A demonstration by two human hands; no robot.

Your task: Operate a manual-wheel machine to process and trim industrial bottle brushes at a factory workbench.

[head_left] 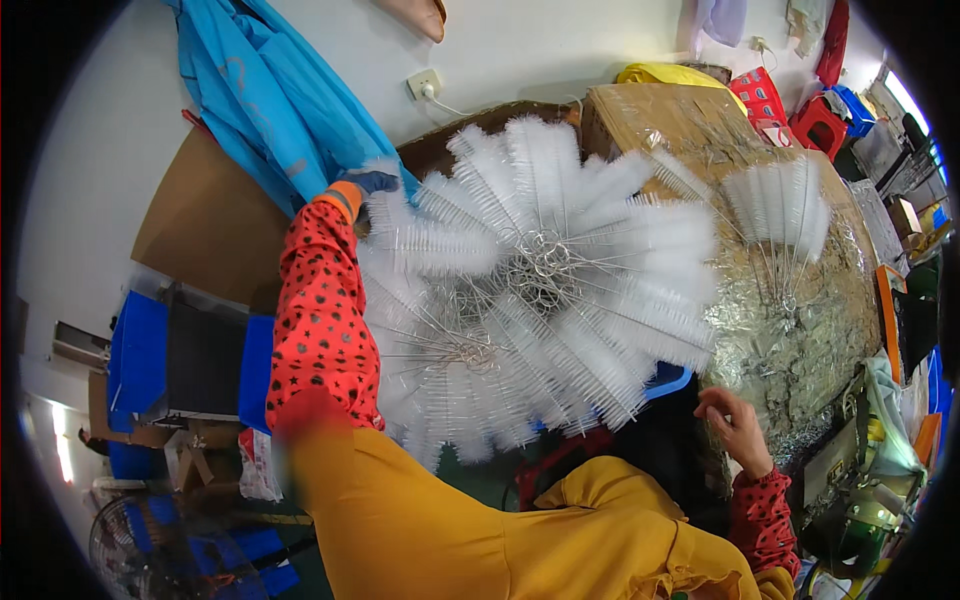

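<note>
A big heap of white-bristled bottle brushes (600, 250) with twisted wire stems and looped ends fans out before me. At its far left edge is my left hand (366, 184), in a dark blue glove with an orange cuff. Its fingers are closed round a bottle brush (384, 214), whose bristles show above and below the glove. My right hand (736, 428) is bare and hangs near the heap's right side, by the wrapped carton. Its fingers are loosely bent and apart, with nothing seen in them. Part of a blue basket (668, 382) shows under the brushes.
On the right, a carton wrapped in clear film (800, 345) bears a smaller fan of brushes (778, 210). Blue cloth (275, 100) hangs at the far left above a brown cardboard sheet (215, 210). Blue bins (135, 350) stand left, and a fan (125, 540) lower left.
</note>
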